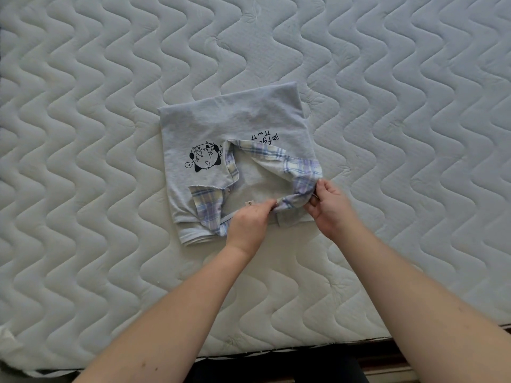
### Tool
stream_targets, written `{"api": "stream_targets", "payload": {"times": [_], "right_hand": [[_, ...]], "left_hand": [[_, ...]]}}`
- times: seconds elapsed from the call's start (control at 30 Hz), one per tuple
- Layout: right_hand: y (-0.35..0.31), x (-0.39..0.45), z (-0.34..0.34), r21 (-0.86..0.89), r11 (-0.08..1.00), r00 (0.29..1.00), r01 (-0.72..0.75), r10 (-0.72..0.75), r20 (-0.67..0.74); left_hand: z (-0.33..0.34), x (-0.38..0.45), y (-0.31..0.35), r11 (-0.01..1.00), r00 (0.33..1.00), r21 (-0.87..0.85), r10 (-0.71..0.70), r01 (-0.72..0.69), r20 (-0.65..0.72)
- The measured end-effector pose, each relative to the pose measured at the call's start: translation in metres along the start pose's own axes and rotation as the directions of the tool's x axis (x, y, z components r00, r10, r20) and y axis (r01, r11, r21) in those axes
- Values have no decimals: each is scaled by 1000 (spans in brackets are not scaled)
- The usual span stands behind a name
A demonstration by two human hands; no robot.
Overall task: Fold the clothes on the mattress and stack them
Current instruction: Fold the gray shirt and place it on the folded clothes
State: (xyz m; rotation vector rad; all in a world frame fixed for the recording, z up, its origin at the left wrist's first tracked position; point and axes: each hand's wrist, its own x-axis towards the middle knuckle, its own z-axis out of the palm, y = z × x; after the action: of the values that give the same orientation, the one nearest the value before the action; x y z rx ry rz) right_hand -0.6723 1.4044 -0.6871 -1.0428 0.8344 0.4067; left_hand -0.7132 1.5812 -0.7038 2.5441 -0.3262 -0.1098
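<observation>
1. A grey shirt (229,125) with a plaid collar (279,164) lies on the mattress (83,134), collar end toward the person, its sides seemingly already folded in so that it makes a rough rectangle.
2. The left hand (249,219) rests at the near hem of the neck opening. Its fingers are curled and pinch the cloth just beside the small label (250,203); the tips are hidden under the fabric.
3. The right hand (330,205) pinches the bunched right wing of the collar between thumb and curled fingers. The plaid cloth rises from the fingers and runs away from them toward the printed lettering (266,136).
4. The two pinches lie near each other, with only a short twist of collar between them. Left of the left fingers lies the other collar wing, flat, and beyond it the cartoon print (204,158).
5. Progress, as I judge it: this shirt is partly folded. The collar is being tidied, and at least one fold across its length looks to be left.
6. No stack shows anywhere beyond the fingers, and no other garment is in view, so the stacking part seems not yet begun here.
</observation>
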Motion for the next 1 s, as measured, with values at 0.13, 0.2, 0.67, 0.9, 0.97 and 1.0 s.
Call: {"api": "stream_targets", "payload": {"times": [0.13, 0.2, 0.67, 0.9, 0.97, 1.0], "right_hand": [[7, -3, -2, 28, 999, 999, -31, 30, 28], [10, -3, -4, 31, 999, 999, -40, 39, 19], [-1, 17, 12, -277, 959, 993, 63, -34, 109], [8, 22, 30, -336, 942, 1000, 10, -7, 10], [10, 19, 34, -315, 948, 999, 49, -43, 28], [10, 16, 35, -315, 946, 997, 70, -62, 34]], "left_hand": [[0, -1, 3, 999, 1000, 31, 8, -9, 28], [3, 2, 6, 998, 1000, 68, 10, -11, 8], [-5, -11, -5, 990, 985, 100, 87, -102, 151], [-45, -12, -65, 931, 930, 115, -323, 345, -175], [-47, -8, -78, 916, 938, 210, -317, 341, -140], [-46, -5, -83, 922, 956, 252, -283, 294, -82]]}}
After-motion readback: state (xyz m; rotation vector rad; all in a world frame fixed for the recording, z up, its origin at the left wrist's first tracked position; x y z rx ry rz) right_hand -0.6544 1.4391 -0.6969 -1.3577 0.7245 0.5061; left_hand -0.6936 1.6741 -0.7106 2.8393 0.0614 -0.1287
